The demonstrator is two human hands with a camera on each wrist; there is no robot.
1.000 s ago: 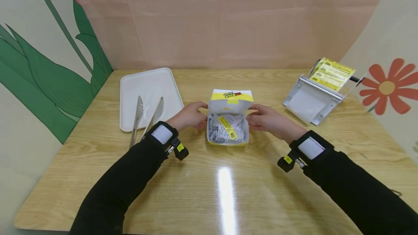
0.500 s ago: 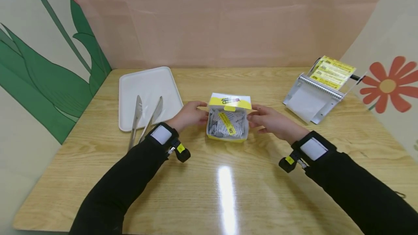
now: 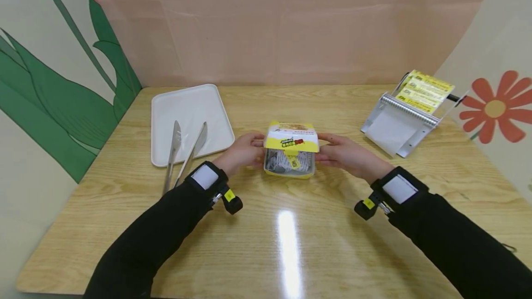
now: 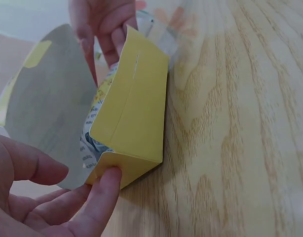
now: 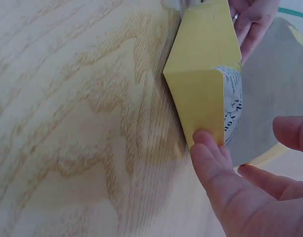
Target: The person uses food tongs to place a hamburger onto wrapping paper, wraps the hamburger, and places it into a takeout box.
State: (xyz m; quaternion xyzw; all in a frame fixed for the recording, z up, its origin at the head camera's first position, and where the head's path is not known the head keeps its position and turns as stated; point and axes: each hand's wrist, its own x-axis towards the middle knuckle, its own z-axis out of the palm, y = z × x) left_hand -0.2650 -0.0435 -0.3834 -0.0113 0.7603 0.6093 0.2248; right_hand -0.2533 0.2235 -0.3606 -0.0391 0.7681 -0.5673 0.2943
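A small yellow-and-white carton [image 3: 290,156] stands at the middle of the wooden table [image 3: 287,243], its hinged lid [image 3: 292,138] tilted partly down over the opening. The left hand [image 3: 243,151] holds the carton's left side, thumb pressed to the lower corner (seen in the left wrist view) and fingers curled toward the lid. The right hand [image 3: 342,153] holds the right side likewise, thumb on the yellow wall.

Inside lies a printed paper wrap [image 3: 287,163]; the lid covers most of it, and its contents cannot be made out. The lid's print is too small to read.

A white tray [image 3: 189,114] sits to the left with metal tongs [image 3: 183,151] resting across its near edge. A label dispenser [image 3: 405,114] stands at the far right.
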